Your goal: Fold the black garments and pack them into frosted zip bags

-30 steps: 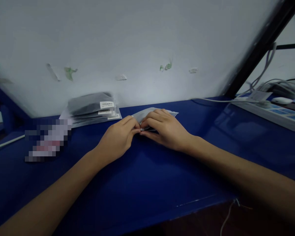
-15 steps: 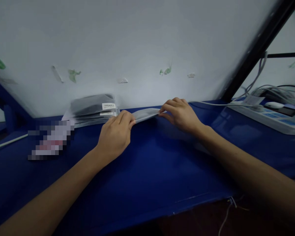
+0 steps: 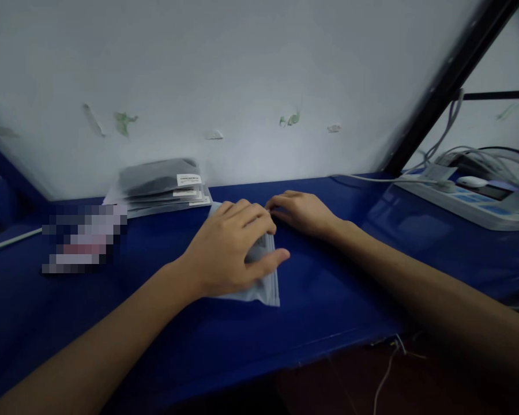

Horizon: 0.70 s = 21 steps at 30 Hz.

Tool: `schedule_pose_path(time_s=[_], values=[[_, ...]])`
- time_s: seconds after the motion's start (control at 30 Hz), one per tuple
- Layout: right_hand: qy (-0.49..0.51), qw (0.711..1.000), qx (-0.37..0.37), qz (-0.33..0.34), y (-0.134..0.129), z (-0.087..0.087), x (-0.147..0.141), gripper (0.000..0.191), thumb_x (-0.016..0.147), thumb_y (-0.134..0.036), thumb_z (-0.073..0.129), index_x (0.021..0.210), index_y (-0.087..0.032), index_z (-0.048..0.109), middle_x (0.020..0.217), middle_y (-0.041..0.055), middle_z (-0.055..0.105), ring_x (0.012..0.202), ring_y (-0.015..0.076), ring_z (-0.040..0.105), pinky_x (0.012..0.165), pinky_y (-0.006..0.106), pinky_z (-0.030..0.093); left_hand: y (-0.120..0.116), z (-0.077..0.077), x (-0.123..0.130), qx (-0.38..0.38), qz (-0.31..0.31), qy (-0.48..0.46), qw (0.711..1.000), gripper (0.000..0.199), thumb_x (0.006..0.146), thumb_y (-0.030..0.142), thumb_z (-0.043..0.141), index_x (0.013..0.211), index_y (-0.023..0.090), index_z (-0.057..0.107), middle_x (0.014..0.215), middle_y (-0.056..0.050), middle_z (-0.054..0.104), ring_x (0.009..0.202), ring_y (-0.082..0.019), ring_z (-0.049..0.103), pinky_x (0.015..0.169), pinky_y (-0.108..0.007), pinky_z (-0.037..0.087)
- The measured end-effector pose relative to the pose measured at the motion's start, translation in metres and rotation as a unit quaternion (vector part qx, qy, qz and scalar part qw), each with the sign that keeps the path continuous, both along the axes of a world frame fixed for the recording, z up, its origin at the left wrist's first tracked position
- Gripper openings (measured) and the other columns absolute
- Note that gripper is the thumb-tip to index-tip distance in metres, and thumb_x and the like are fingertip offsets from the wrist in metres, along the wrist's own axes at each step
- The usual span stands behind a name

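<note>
A grey zip-edged bag (image 3: 269,288) lies flat on the blue table (image 3: 328,288). My left hand (image 3: 233,248) rests on top of it, palm down, with thumb and fingers apart, and covers most of the bag. At the bag's upper right corner is my right hand (image 3: 300,212), its fingers bent and drawn together; the fingertips are partly hidden, and whether they pinch the corner is unclear.
Behind my left hand, a stack of grey bags with white labels (image 3: 160,181) sits against the white wall (image 3: 251,69). A blurred pinkish packet (image 3: 89,236) lies at the left. A white device (image 3: 471,202) with cables stands at the right.
The bag has gone from being held up edge-on between both hands to lying flat. My left hand has opened over it; my right hand has come lower.
</note>
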State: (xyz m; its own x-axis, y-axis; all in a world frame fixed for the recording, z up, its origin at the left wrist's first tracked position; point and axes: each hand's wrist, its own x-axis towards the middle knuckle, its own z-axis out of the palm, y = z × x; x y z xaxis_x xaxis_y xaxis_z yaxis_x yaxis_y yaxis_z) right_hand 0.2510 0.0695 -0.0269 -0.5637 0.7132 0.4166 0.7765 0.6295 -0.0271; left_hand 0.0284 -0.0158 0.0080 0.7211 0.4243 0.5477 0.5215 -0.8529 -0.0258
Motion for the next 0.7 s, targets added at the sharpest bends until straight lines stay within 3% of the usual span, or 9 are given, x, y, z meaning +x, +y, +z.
schedule_pose_path(time_s=[0.13, 0.23, 0.3, 0.43, 0.7], values=[[0.022, 0.999, -0.033, 0.032, -0.005, -0.004, -0.014, 0.032, 0.095, -0.030, 0.047, 0.123, -0.023, 0.061, 0.114, 0.0068, 0.070, 0.103, 0.0228, 0.064, 0.087, 0.037, 0.050, 0.008, -0.005, -0.008, -0.133, 0.117, 0.100, 0.979, 0.061, 0.094, 0.061, 0.038, 0.136, 0.018, 0.052, 0.146, -0.011, 0.049, 0.137, -0.028, 0.040, 0.114, -0.049, 0.028], [0.023, 0.999, -0.047, -0.013, -0.002, -0.006, -0.011, 0.043, 0.095, -0.037, 0.047, 0.131, -0.017, 0.056, 0.123, 0.0125, 0.066, 0.115, 0.0278, 0.059, 0.094, 0.043, 0.048, 0.011, -0.010, -0.010, -0.184, 0.157, 0.145, 0.960, 0.075, 0.093, 0.069, 0.030, 0.146, 0.017, 0.041, 0.155, -0.011, 0.037, 0.145, -0.028, 0.026, 0.120, -0.050, 0.012], [0.017, 0.997, -0.056, -0.057, 0.002, -0.006, -0.005, 0.047, 0.094, -0.041, 0.047, 0.131, -0.013, 0.057, 0.124, 0.0157, 0.065, 0.117, 0.0304, 0.058, 0.096, 0.046, 0.047, 0.012, -0.011, -0.009, -0.197, 0.170, 0.151, 0.954, 0.079, 0.092, 0.072, 0.027, 0.149, 0.018, 0.038, 0.157, -0.010, 0.033, 0.147, -0.028, 0.021, 0.120, -0.051, 0.008], [0.011, 0.991, -0.087, -0.101, 0.009, -0.005, 0.007, 0.047, 0.093, -0.046, 0.047, 0.123, -0.013, 0.062, 0.120, 0.0164, 0.066, 0.113, 0.0310, 0.060, 0.096, 0.047, 0.047, 0.013, -0.011, -0.009, -0.202, 0.196, 0.148, 0.948, 0.077, 0.092, 0.072, 0.027, 0.149, 0.021, 0.038, 0.157, -0.009, 0.032, 0.147, -0.031, 0.019, 0.119, -0.057, 0.007], [0.035, 0.990, -0.107, -0.086, 0.013, -0.006, 0.010, 0.046, 0.092, -0.045, 0.049, 0.122, -0.014, 0.063, 0.122, 0.0156, 0.065, 0.115, 0.0293, 0.059, 0.098, 0.045, 0.046, 0.018, -0.013, -0.014, -0.195, 0.206, 0.135, 0.949, 0.070, 0.093, 0.068, 0.031, 0.147, 0.024, 0.041, 0.155, -0.010, 0.035, 0.145, -0.033, 0.027, 0.116, -0.060, 0.017]])
